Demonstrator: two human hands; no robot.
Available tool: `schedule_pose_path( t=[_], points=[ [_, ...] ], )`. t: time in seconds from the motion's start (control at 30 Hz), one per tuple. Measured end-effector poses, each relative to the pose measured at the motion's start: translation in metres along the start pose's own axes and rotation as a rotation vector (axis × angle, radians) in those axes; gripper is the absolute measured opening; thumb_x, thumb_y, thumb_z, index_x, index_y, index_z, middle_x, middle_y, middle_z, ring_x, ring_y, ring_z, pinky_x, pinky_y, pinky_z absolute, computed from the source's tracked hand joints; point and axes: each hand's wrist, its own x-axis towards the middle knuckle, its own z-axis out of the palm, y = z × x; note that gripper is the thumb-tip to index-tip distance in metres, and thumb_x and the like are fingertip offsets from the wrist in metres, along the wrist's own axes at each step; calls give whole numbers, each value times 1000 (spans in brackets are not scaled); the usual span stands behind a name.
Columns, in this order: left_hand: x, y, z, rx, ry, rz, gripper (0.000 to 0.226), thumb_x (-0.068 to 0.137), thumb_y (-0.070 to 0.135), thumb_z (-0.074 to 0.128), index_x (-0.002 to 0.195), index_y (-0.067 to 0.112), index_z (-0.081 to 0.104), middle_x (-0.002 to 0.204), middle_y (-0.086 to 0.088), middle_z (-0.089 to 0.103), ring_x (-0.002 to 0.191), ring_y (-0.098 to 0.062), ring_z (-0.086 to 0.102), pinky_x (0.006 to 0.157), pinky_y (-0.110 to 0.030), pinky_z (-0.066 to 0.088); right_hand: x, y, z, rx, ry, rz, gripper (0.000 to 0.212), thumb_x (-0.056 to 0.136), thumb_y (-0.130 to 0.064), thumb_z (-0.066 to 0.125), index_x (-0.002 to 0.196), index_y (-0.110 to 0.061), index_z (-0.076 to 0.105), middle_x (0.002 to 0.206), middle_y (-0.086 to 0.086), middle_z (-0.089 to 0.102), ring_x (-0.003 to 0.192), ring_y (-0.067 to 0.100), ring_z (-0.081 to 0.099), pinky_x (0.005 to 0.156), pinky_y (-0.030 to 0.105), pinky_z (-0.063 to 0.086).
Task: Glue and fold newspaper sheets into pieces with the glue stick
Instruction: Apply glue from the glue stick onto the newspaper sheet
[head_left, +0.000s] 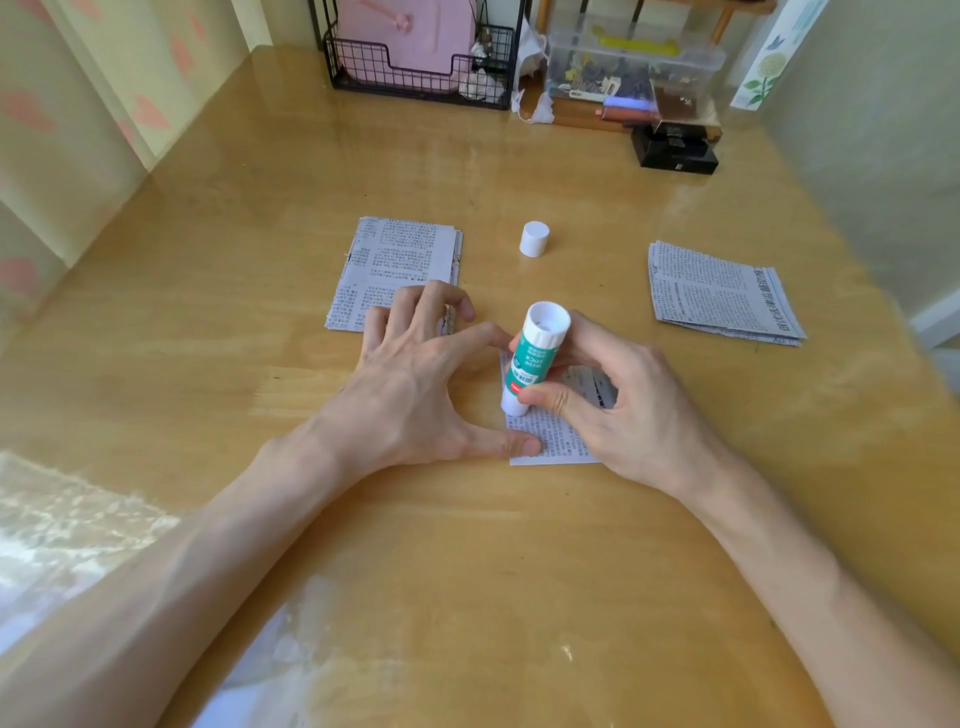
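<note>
My right hand (618, 400) grips a green and white glue stick (532, 358), held tip down on a small newspaper piece (558, 441) at the table's middle. My left hand (421, 384) is spread, its thumb and forefinger pressing the left edge of that piece, its other fingers reaching over a stack of folded newspaper pieces (395, 265). The glue stick's white cap (534, 238) stands upright behind the hands. A second stack of newspaper sheets (722, 293) lies to the right. Most of the small piece is hidden under my right hand.
A wooden table (467, 545) with a glossy cover carries everything. At the back stand a black wire basket (421, 67) with a pink item, a clear plastic box (634, 67) of small objects and a black box (675, 150). Walls close in left and right.
</note>
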Motion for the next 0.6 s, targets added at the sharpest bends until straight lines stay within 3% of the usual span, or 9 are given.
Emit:
schedule_pose_path(
  t=[0.13, 0.33, 0.6],
  points=[
    [0, 0, 0, 6, -6, -8, 87, 50, 106, 55, 121, 56, 51, 125, 15, 28, 117, -7, 21, 102, -32, 18, 2, 3, 3, -30, 19, -6, 22, 97, -16, 75, 111, -4, 64, 100, 0, 78, 99, 17, 74, 91, 39, 54],
    [0, 0, 1, 22, -13, -28, 95, 48, 106, 52, 126, 52, 50, 125, 15, 28, 122, -14, 28, 99, -31, 16, 8, 7, 5, -39, 40, -5, 22, 98, -16, 74, 113, -5, 63, 101, 0, 77, 99, 18, 74, 91, 43, 55],
    [1, 5, -4, -9, -48, -60, 116, 45, 102, 63, 144, 52, 25, 125, 18, 18, 126, -10, 25, 101, -27, 12, 15, 7, 7, -46, 73, 5, 24, 97, -14, 75, 118, -6, 65, 101, -3, 77, 100, 12, 73, 94, 32, 54]
  ],
)
